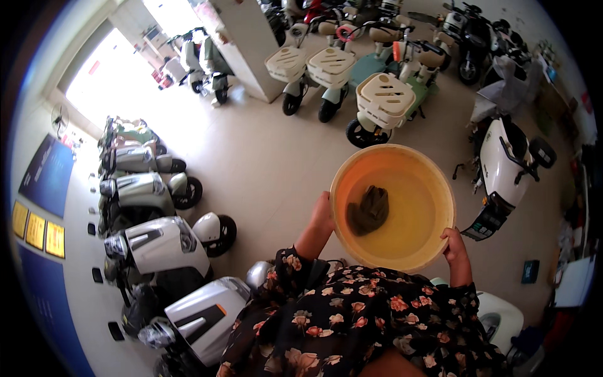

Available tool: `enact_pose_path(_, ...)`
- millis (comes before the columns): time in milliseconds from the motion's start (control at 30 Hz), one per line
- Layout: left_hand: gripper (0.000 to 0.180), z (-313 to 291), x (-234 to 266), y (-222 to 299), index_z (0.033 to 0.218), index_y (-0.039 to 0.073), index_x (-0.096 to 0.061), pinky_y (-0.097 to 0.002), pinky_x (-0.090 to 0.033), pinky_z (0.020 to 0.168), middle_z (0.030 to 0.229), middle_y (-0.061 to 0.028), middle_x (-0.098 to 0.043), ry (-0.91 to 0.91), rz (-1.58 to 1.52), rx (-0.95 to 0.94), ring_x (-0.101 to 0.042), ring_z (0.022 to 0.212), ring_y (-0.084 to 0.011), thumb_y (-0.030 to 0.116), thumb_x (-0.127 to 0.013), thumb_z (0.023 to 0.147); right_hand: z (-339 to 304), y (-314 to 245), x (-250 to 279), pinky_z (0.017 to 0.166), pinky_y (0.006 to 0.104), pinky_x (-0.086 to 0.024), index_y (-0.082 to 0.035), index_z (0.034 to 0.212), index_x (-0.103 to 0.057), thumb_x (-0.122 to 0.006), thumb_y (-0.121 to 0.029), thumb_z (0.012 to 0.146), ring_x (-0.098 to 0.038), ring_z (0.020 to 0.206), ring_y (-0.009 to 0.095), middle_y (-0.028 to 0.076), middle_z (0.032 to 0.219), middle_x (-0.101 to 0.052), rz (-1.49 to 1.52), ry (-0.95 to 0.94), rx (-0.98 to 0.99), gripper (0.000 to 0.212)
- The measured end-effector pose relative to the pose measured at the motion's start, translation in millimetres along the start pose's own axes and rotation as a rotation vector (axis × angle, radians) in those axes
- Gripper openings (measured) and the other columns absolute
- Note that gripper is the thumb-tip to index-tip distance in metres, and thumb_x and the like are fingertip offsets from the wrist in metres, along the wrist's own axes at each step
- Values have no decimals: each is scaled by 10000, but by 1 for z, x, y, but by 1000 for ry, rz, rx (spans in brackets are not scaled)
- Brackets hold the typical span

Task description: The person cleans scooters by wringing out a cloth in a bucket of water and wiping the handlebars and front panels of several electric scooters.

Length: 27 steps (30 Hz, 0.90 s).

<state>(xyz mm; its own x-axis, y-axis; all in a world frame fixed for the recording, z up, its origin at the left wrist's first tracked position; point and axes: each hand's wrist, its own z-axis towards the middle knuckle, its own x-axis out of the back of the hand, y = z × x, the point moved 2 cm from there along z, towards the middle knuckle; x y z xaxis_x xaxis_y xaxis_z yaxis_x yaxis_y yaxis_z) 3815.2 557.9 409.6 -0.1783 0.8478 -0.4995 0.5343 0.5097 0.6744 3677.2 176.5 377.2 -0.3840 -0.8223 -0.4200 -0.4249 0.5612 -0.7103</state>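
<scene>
Between my two hands I carry a round yellow-orange plastic basin (433, 188) in front of my body. My left hand (323, 210) grips its left side, with most of the fingers hidden by the wall. On the right, my right hand (453, 244) is closed over the rim, thumb on top. A crumpled dark brown-green cloth (369, 212) lies inside, left of the basin's middle. Yellowish liquid appears to cover the bottom around it.
Silver-white scooters (166, 242) stand in a row along the left. Ahead are small scooters with cream front baskets (385, 100), beside a pillar (251, 50). A white scooter (502, 157) stands at the right. A small dark box (531, 271) lies on the tiled floor.
</scene>
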Motion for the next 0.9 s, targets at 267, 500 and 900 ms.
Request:
enact_pose_path(267,293,-39,-8,4,967,-42,-547,-412,-533,724,911,-137,-597,288,-154,-14,-600,824,-259,179,-356,943,11,-6,-15,806,389,-524,44,1197,-479,-472,-33,658,-601,911,291,135,1001,-578,-41,-70,-62,544)
enact_pose_path(500,321,-43,21,-3,968,-56,-546,-395,-526,735,923,-145,-592,219,-223,-84,-598,844,-250,195,-347,951,35,-3,-18,812,376,-517,55,1168,-498,-479,-38,657,-601,895,283,134,993,-582,-116,-125,-104,520)
enact_pose_path(900,245,-47,39,-21,970,-37,-502,-426,-522,746,916,-128,-533,339,-277,-85,-584,862,-254,176,-385,944,31,11,-13,827,365,-515,64,1152,-523,-489,-60,653,-606,903,290,138,999,-599,-118,-149,-136,515)
